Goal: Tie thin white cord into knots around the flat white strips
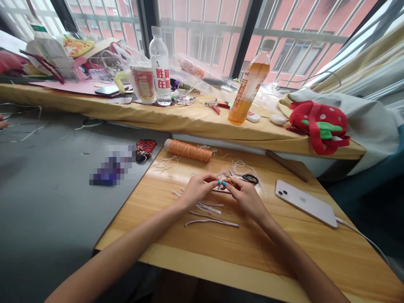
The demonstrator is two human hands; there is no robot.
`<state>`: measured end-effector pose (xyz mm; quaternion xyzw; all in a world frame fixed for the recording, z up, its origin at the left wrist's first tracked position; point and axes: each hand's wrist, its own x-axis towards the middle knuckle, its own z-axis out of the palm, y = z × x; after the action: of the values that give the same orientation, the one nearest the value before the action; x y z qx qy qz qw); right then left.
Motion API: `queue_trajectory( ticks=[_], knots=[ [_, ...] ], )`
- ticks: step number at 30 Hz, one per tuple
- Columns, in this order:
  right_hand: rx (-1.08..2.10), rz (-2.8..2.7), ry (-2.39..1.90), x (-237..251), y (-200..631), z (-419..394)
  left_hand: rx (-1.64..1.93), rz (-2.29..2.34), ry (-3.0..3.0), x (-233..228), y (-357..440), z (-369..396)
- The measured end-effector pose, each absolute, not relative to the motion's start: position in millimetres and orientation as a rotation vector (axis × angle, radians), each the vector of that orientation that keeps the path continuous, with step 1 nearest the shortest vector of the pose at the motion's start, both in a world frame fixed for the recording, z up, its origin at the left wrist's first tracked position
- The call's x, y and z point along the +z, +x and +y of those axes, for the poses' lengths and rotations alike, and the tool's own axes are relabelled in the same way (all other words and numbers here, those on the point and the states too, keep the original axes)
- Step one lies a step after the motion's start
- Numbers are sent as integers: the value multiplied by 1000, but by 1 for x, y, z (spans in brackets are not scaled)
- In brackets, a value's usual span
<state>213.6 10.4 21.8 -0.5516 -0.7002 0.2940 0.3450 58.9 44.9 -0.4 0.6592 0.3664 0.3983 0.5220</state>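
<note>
At the middle of the wooden table my left hand (199,188) and my right hand (248,195) meet thumb to thumb, both closed in a pinch. A small piece of white cord (221,179) shows between the fingertips; its exact shape is too small to tell. Orange thread (232,182) runs through the fingers of my right hand, and a thin strand trails down toward the table's front edge. Several cut white cords (211,221) lie below my hands. Scissors with black handles (250,179) are just beyond my right hand, partly hidden.
A spool of orange thread (189,150) lies at the table's back, near loose white cord (240,167). To the right is a white phone (306,203) on a cable. The sill behind carries a water bottle (160,69), a tea bottle (251,84) and a red pouch (318,122).
</note>
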Motion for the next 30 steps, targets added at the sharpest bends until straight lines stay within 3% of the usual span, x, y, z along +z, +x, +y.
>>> queue_trajectory(
  ticks=[13, 23, 30],
  knots=[
    [817, -1793, -1437, 19, 217, 13, 948, 786, 1132, -2, 60, 50],
    [850, -1750, -1487, 13, 219, 17, 952, 740, 1103, -2, 60, 49],
    [1108, -1396, -1477, 24, 218, 13, 959, 798, 1176, 5, 60, 45]
  ],
)
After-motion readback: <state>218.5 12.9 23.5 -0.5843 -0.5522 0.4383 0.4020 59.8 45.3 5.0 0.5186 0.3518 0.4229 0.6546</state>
